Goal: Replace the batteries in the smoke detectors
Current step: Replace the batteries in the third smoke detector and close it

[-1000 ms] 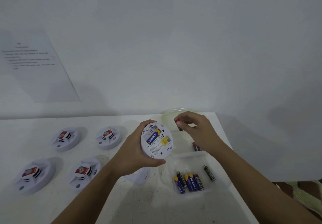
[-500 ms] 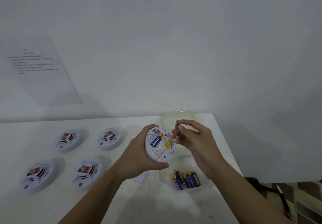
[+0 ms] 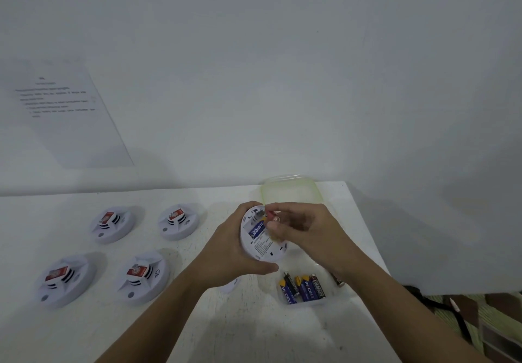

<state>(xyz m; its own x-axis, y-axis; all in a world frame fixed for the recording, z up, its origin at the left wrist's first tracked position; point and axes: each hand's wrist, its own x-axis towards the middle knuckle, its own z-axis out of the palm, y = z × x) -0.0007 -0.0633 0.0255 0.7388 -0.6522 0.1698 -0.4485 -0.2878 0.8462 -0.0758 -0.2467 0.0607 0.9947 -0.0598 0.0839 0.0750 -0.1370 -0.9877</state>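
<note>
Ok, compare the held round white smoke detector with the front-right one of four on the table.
The held smoke detector is tilted up in the left hand; the front-right detector lies flat on the white table. The held one shows its back and a blue battery; the front-right one shows vents and a red sticker. Both are round and white.

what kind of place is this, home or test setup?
Likely a staged test bench, not a lived-in home: white table against a bare wall, printed sheet on that wall, four matching detectors laid out in rows.
</note>
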